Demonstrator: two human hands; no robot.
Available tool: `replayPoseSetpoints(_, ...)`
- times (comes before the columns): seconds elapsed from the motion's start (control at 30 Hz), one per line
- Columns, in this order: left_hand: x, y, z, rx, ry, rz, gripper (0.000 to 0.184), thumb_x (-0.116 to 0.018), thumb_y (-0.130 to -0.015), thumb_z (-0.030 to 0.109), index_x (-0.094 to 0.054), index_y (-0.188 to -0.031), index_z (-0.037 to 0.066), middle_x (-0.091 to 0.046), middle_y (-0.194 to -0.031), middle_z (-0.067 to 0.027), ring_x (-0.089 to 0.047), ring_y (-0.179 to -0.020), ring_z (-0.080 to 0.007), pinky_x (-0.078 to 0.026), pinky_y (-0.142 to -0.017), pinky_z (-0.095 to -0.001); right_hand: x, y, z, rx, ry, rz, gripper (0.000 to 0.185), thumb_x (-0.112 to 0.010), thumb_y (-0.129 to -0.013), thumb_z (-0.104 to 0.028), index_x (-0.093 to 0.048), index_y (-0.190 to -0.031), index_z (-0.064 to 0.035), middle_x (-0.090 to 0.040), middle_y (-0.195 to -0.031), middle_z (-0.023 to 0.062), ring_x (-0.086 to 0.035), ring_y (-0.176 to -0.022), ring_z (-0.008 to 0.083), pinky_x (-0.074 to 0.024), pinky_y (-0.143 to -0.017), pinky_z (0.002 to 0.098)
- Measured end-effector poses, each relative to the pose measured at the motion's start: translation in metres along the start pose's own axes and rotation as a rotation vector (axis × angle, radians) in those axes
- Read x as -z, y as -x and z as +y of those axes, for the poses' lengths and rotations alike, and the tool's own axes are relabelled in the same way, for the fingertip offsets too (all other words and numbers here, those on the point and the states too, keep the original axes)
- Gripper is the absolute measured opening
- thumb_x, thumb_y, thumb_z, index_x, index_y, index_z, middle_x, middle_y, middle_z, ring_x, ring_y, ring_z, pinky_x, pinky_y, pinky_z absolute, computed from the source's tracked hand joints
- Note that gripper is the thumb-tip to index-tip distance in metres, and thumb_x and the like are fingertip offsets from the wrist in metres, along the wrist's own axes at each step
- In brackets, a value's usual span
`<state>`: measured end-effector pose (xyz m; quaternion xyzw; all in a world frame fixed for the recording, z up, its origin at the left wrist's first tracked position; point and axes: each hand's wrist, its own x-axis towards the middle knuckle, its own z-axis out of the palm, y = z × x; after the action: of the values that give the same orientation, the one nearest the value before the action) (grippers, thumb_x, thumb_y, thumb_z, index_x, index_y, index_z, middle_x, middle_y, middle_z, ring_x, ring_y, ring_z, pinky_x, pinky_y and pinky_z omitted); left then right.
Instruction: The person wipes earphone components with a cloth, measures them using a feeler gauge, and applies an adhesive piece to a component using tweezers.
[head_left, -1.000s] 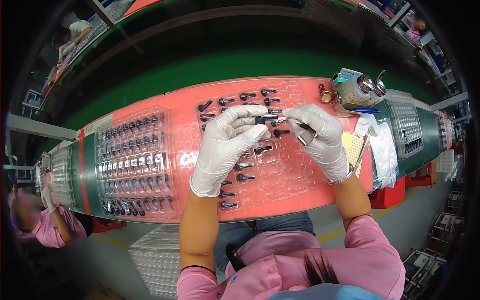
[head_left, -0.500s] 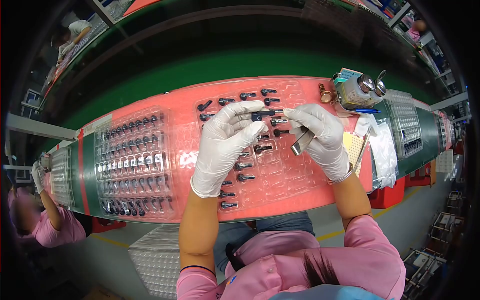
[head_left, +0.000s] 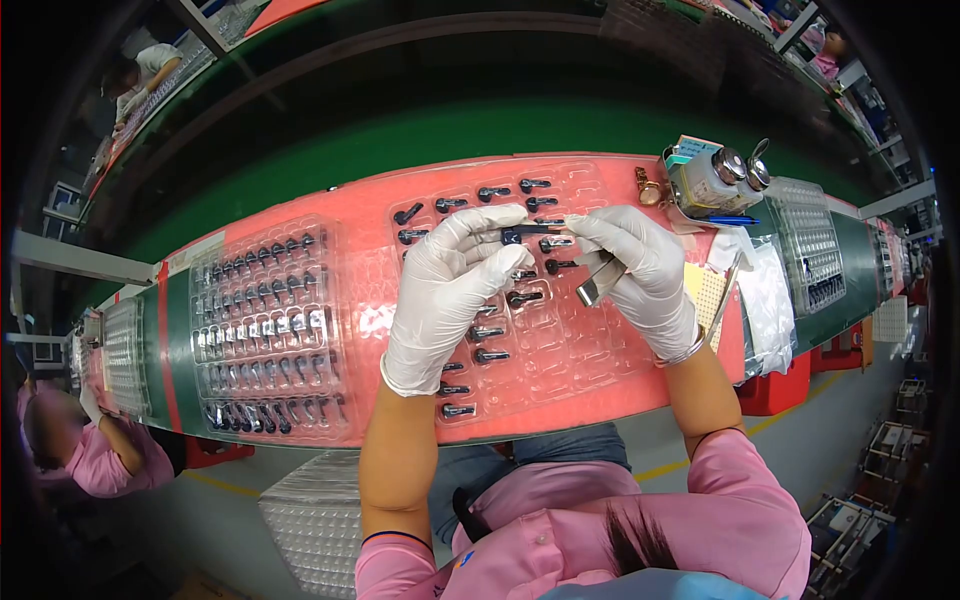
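Note:
My white-gloved left hand (head_left: 440,285) pinches a small dark earbud piece (head_left: 513,236) between thumb and fingers, its stem pointing right. Across from it, my gloved right hand (head_left: 640,270) is closed round a pair of metal tweezers (head_left: 592,290), whose broad end sticks out below the fingers. The right fingertips meet the stem side of the piece; what exactly they touch there is too small to make out. Beneath both hands lies a clear plastic tray (head_left: 585,375) with several dark earbuds (head_left: 458,410) in its pockets, partly covered by my left hand.
At left stands a fuller clear tray (head_left: 335,330) of dark pieces. To the right are a dispenser bottle (head_left: 708,185), a blue pen (head_left: 733,221), a yellow dotted sheet (head_left: 708,295) and a plastic bag (head_left: 768,320). A co-worker in pink (head_left: 110,460) sits at far left.
The tweezers' broad end has swung slightly left and the earbud piece has turned a little. Both hands stay almost in place. The co-worker's raised hand at far left has come down.

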<state>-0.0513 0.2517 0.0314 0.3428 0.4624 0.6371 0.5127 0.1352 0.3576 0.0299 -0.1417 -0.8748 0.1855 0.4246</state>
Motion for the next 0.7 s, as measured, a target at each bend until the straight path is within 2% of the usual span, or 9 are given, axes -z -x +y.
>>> replayPoseSetpoints(0.17, -0.001, 0.000, -0.001, -0.004, 0.006, 0.003, 0.035, -0.067, -0.087, 0.006, -0.059, -0.121, -0.003, -0.067, -0.103, -0.0092, -0.067, -0.087, -0.0147, -0.052, -0.067, -0.0222, -0.002, 0.002, 0.002, -0.018, -0.009, 0.024, 0.044, -0.068, -0.066, 0.013, -0.069, -0.107, -0.0015, -0.062, -0.083, 0.0064, -0.060, -0.068, 0.0147, -0.0477, -0.058, 0.0237)
replayPoseSetpoints(0.4, 0.000, -0.001, 0.001, 0.023, 0.022, -0.038, 0.034, -0.066, -0.088, 0.007, -0.059, -0.120, -0.003, -0.068, -0.096, -0.0094, -0.067, -0.083, -0.0140, -0.052, -0.065, -0.0215, -0.003, 0.005, -0.003, -0.259, -0.201, -0.021, 0.030, -0.064, -0.079, 0.013, -0.069, -0.106, 0.0007, -0.056, -0.074, 0.0007, -0.050, -0.063, 0.0069, -0.0391, -0.055, 0.0208)
replayPoseSetpoints(0.53, -0.003, 0.000, 0.003, 0.054, 0.029, -0.027, 0.033, -0.066, -0.088, 0.008, -0.059, -0.119, -0.003, -0.069, -0.093, -0.0092, -0.068, -0.081, -0.0140, -0.051, -0.064, -0.0215, -0.005, 0.004, -0.008, -0.341, -0.226, -0.024, 0.024, -0.061, -0.084, 0.011, -0.068, -0.105, 0.0015, -0.056, -0.072, 0.0005, -0.049, -0.063, 0.0060, -0.0392, -0.056, 0.0214)
replayPoseSetpoints(0.7, -0.003, 0.002, 0.002, 0.029, 0.007, -0.011, 0.031, -0.066, -0.089, 0.009, -0.059, -0.117, -0.002, -0.068, -0.092, -0.0090, -0.068, -0.080, -0.0143, -0.051, -0.063, -0.0217, -0.002, 0.004, -0.007, -0.295, -0.217, -0.053, 0.025, -0.062, -0.083, 0.010, -0.068, -0.106, 0.0016, -0.058, -0.074, 0.0016, -0.052, -0.064, 0.0078, -0.0413, -0.058, 0.0222)
